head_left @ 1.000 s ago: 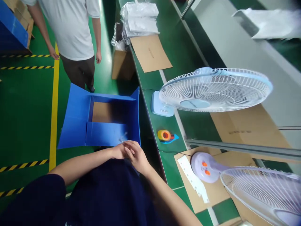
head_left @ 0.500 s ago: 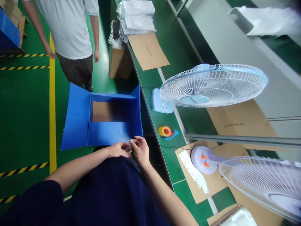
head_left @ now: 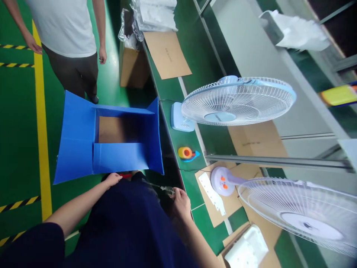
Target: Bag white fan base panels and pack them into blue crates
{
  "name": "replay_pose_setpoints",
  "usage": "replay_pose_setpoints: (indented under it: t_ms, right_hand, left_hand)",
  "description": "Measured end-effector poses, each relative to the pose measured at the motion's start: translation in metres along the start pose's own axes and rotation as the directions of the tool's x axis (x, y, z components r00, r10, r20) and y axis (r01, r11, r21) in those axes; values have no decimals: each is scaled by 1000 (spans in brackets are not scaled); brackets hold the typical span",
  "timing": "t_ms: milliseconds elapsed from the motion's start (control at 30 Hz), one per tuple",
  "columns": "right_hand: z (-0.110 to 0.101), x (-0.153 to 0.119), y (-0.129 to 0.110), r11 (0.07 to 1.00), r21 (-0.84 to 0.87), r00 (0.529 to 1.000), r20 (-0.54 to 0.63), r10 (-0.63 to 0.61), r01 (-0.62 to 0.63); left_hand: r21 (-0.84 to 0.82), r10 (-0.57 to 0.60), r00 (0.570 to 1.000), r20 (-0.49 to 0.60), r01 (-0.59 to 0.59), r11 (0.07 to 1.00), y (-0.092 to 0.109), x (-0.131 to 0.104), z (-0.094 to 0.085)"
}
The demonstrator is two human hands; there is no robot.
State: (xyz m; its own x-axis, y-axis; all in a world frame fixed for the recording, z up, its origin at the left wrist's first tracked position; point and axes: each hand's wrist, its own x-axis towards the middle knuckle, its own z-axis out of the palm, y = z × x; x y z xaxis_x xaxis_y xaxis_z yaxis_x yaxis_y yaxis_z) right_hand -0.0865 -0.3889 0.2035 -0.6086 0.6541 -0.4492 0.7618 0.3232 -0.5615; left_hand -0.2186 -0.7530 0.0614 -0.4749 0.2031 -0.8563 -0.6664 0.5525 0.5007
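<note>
My left hand (head_left: 113, 179) is closed on a red object (head_left: 126, 175), mostly hidden, just below the front edge of the open blue box (head_left: 119, 156). Near the bench edge, my right hand (head_left: 181, 203) pinches a thin, clear strip (head_left: 166, 189) that stretches back toward my lap. The box has its flaps spread and brown cardboard (head_left: 111, 129) showing inside. On the bench are a tape roll (head_left: 185, 152) with a blue piece beside it, and a blue fan (head_left: 220, 117).
A person (head_left: 65, 29) in a white shirt stands beyond the box. A purple fan (head_left: 311, 225), cardboard sheets (head_left: 167, 56) and a white foam piece (head_left: 248, 249) are on the green bench (head_left: 182, 141). Bagged white parts (head_left: 157, 15) lie at the far end.
My hands have moved apart: the left one leftward, the right one toward the bench. The red object and the stretched clear strip now show. The view has shifted, and the person appears closer.
</note>
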Motion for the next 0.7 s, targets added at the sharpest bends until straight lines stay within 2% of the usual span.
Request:
replay_pose_setpoints:
  t_ms: [100, 200, 267, 333, 400, 433, 533, 633, 700]
  right_hand:
    - [-5, 4, 32, 991, -133, 1000, -2, -28, 27]
    - [-7, 19, 58, 951, -273, 989, 65, -133, 146]
    - [-8, 40, 72, 894, -361, 963, 147, -228, 266]
    - [-10, 71, 85, 807, -425, 907, 279, -315, 411]
    - [-12, 108, 98, 697, -449, 816, 448, -365, 559]
    - [-13, 129, 106, 639, -442, 756, 539, -372, 629]
    - [-16, 190, 136, 486, -339, 532, 775, -342, 805]
    - [-20, 236, 170, 387, -180, 306, 906, -294, 904]
    - [-24, 253, 187, 331, -100, 204, 934, -294, 938]
  left_hand:
    - [-10, -29, 999, -15, 29, 1000, -12, 18, 15]
    - [6, -30, 999, -26, 30, 1000, -13, 35, 33]
    - [39, -15, 999, -37, 16, 999, -10, 44, 48]
    - [89, 8, 999, -35, -4, 996, -9, 50, 68]
    - [152, 30, 1000, -4, -29, 988, -13, 54, 92]
    - [189, 39, 999, 20, -42, 981, -16, 56, 106]
    - [330, 71, 995, 72, -91, 939, -28, 65, 146]
    - [464, 128, 986, 111, -165, 870, -35, 86, 180]
    - [518, 165, 976, 139, -214, 828, -36, 106, 197]
